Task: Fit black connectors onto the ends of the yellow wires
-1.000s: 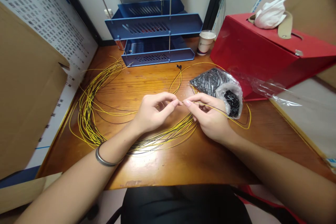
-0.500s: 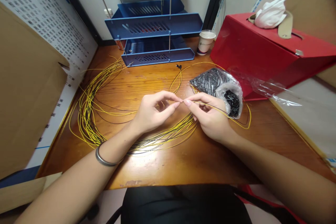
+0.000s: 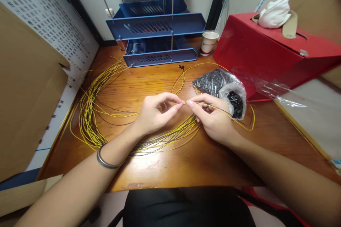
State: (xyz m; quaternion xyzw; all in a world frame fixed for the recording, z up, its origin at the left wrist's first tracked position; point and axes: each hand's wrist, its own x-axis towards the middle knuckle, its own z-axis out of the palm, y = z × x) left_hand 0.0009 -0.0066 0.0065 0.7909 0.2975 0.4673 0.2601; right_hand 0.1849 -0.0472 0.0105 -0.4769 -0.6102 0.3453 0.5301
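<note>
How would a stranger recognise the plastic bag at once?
Find the big red box on the right. Beside its lower left edge, just beyond the right hand, lies the clear plastic bag. Unlike the coiled wires, it holds many small black pieces.

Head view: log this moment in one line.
left hand: pinched, contents unclear | right hand: pinching yellow wire | wire coil: on table | bag of black pieces: beyond right hand

On the desk (image 3: 151, 173), wires (image 3: 86, 117) are lying at nine o'clock; trays (image 3: 157, 26) are standing at twelve; a bag (image 3: 211, 79) is resting at two, before a box (image 3: 255, 49).
</note>
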